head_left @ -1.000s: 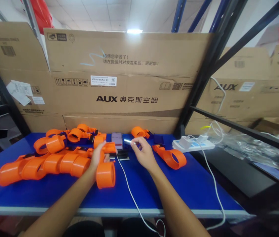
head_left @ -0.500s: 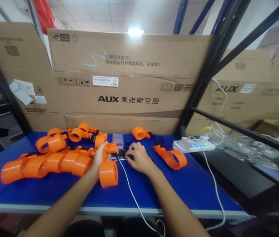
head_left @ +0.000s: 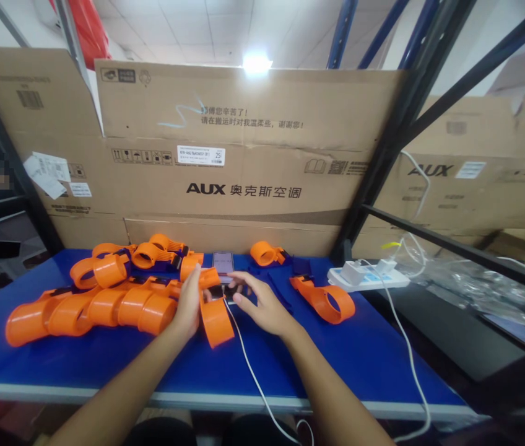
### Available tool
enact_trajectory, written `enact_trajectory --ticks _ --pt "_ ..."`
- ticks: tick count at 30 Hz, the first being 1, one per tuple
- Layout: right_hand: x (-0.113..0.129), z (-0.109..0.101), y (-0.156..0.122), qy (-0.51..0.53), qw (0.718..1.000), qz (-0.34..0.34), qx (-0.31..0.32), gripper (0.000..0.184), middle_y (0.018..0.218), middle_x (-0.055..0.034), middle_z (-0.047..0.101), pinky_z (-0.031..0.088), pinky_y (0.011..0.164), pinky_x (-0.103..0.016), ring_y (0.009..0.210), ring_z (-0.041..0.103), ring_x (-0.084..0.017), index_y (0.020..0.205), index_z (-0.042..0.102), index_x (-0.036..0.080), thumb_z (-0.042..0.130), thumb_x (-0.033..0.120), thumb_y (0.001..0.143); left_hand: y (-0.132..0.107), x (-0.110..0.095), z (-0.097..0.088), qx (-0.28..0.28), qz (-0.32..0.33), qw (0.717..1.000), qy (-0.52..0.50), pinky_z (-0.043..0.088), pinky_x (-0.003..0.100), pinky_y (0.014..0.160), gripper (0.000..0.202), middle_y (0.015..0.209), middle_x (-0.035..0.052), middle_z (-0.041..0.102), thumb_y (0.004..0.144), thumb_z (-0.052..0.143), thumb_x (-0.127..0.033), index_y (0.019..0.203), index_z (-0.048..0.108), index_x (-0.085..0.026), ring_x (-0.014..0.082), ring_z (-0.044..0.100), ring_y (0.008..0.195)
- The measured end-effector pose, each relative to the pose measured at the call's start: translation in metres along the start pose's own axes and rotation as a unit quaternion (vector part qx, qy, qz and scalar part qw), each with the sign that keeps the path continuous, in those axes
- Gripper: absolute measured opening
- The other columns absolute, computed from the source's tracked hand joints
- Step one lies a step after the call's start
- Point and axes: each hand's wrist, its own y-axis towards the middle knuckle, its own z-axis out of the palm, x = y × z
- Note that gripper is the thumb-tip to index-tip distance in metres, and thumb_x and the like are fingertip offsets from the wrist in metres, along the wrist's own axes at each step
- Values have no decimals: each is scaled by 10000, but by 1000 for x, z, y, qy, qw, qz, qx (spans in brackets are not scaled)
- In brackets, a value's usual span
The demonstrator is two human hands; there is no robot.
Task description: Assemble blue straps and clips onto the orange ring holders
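My left hand point(head_left: 189, 301) grips an orange plastic cuff point(head_left: 216, 319) with a black strap, at the middle of the blue table point(head_left: 364, 353). My right hand point(head_left: 259, 301) is beside it, fingers curled on the small black part at the cuff's top end, just in front of a phone point(head_left: 223, 262) lying flat. A white cable point(head_left: 248, 365) runs from that spot toward me, under my right wrist.
A row and a heap of several orange cuffs point(head_left: 90, 303) fill the table's left. More cuffs lie at the back point(head_left: 265, 253) and right point(head_left: 325, 300). A white power strip point(head_left: 367, 275) sits at the right edge. Cardboard boxes point(head_left: 244, 161) wall the back; dark rack posts point(head_left: 383, 155) stand right.
My right hand held a small shiny piece up a second ago, then came down to the black part at the cuff. The cuff in my left hand has tilted onto its side.
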Motion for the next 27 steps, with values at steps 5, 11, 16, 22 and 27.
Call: enact_trajectory --ticks 5,11,16,22,27 --pt "19 4 -1 89 990 -48 94 744 1407 -110 571 469 1015 -434 1213 579 -294 1473 460 268 773 447 821 1 0 1 -42 40 998 -25 455 246 511 546 654 -2 667 798 642 -705 1000 686 -200 125 575 484" --pt "24 7 1 111 992 -26 57 605 1388 -107 595 449 1069 -467 1241 581 -304 1348 577 265 802 399 803 2 7 6 7 11 1000 10 554 352 717 636 927 103 766 867 483 -757 1131 705 -223 262 720 836" --pt "13 3 1 197 977 28 -75 597 1317 -120 627 512 993 -434 1160 634 -284 1388 480 244 727 414 872 -33 2 5 135 65 975 164 565 402 763 641 1160 133 733 925 443 -683 1315 643 -215 296 701 943" --pt "20 3 2 256 962 64 -73 545 1286 -100 627 518 969 -408 1145 630 -294 1312 538 245 689 525 869 -77 -55 -53 160 352 714 583 433 536 1042 331 1238 87 706 893 647 -426 1189 723 -299 330 610 1169" --pt "33 14 4 297 950 80 49 541 1260 -93 635 502 974 -419 1114 630 -279 1303 557 235 730 474 850 -61 -101 -110 96 400 547 729 352 597 1077 540 1325 135 660 863 632 -566 1299 658 -247 382 553 1251"
